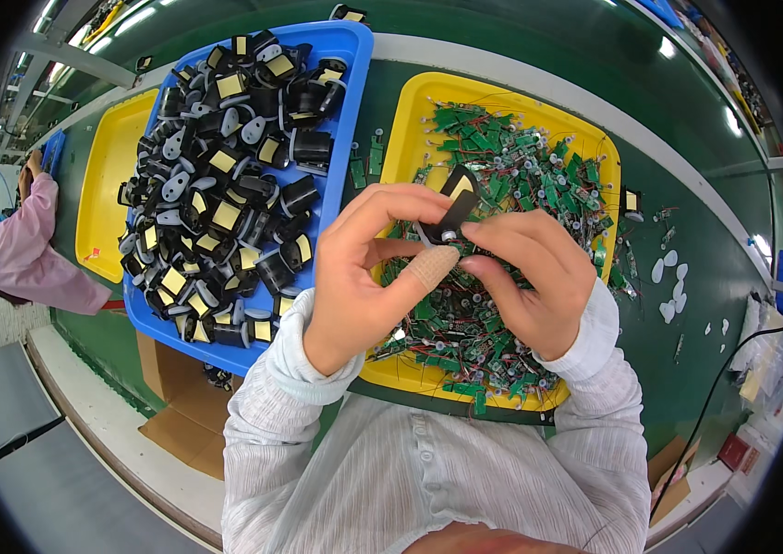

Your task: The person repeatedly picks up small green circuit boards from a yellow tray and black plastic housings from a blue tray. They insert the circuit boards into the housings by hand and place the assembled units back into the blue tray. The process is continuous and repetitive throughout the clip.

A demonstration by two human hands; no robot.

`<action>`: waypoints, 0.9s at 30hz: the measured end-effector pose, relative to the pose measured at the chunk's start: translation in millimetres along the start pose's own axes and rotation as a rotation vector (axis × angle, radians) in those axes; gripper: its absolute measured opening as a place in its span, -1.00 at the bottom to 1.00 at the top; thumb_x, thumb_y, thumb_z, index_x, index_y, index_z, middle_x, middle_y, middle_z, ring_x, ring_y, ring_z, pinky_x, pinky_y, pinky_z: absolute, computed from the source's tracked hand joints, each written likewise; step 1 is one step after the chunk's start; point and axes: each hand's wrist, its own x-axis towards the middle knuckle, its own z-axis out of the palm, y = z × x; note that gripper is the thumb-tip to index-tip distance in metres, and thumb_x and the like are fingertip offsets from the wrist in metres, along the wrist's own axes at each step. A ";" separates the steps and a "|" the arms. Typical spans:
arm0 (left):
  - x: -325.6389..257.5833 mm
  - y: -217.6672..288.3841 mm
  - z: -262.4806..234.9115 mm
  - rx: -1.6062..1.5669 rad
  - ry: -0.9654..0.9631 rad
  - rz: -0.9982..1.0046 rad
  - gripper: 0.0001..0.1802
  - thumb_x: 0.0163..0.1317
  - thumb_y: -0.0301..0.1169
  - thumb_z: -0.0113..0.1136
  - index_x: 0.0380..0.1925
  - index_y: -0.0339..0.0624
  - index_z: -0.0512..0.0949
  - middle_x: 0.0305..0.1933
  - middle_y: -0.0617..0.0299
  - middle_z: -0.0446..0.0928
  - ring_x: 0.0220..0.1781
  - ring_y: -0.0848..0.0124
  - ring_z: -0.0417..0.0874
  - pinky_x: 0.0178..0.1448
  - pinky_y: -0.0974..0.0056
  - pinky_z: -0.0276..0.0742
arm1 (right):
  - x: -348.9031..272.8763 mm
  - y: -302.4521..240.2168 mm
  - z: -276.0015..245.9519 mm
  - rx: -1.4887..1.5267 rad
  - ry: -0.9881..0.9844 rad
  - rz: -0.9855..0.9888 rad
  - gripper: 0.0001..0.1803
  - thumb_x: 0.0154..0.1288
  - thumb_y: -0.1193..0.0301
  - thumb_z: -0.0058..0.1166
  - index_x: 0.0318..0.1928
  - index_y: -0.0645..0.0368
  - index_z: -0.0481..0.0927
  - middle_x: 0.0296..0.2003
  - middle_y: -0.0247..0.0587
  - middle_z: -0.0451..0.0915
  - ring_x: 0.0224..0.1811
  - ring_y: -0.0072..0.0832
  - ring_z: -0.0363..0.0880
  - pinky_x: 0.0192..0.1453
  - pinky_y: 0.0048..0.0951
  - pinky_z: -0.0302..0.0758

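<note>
Both hands are raised together over a yellow tray (pixel 419 102) heaped with several small green circuit boards (pixel 521 175) on thin wires. My left hand (pixel 364 268) and my right hand (pixel 525 272) pinch one small black plastic part (pixel 454 208) between their fingertips; it has a yellow patch near its top and a small round metal piece at its lower end. A tan bandage wraps my left thumb tip. To the left stands a blue tray (pixel 340 42) piled with several black parts bearing yellow labels (pixel 225 185).
A second yellow tray (pixel 105 175) lies further left on the green worktop (pixel 687 212). Small white pieces (pixel 668 277) and loose bits lie right of the circuit-board tray. A person in a pink sleeve (pixel 31 249) works at far left. Cardboard (pixel 179 406) sits below the table edge.
</note>
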 end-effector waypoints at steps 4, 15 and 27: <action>0.5 -4.2 -0.6 0.007 0.027 0.035 -0.73 -0.01 -0.59 0.23 -0.25 -0.32 0.46 -0.08 0.09 0.41 -0.07 0.40 0.52 -0.11 0.37 0.58 | 0.4 -0.8 -0.1 -0.030 0.002 -0.046 -0.67 -0.15 0.59 0.27 -0.25 0.23 0.58 -0.39 -0.20 0.54 -0.45 -0.33 0.50 -0.42 -0.44 0.41; 0.8 0.2 -0.7 0.258 0.112 0.148 -0.73 -0.08 -0.55 0.31 -0.31 -0.28 0.53 -0.13 0.12 0.49 -0.12 0.39 0.57 -0.20 0.36 0.60 | 1.5 -1.5 -3.2 -0.071 -0.032 -0.069 -0.66 -0.15 0.60 0.27 -0.24 0.25 0.58 -0.38 -0.19 0.54 -0.45 -0.34 0.49 -0.42 -0.46 0.40; 2.5 0.0 -1.1 0.214 0.103 0.134 -0.74 -0.09 -0.59 0.30 -0.32 -0.30 0.54 -0.11 0.10 0.49 -0.11 0.39 0.57 -0.20 0.37 0.62 | 2.6 0.1 -4.5 -0.062 -0.041 -0.061 -0.68 -0.14 0.60 0.25 -0.25 0.24 0.58 -0.37 -0.21 0.54 -0.44 -0.34 0.49 -0.41 -0.45 0.40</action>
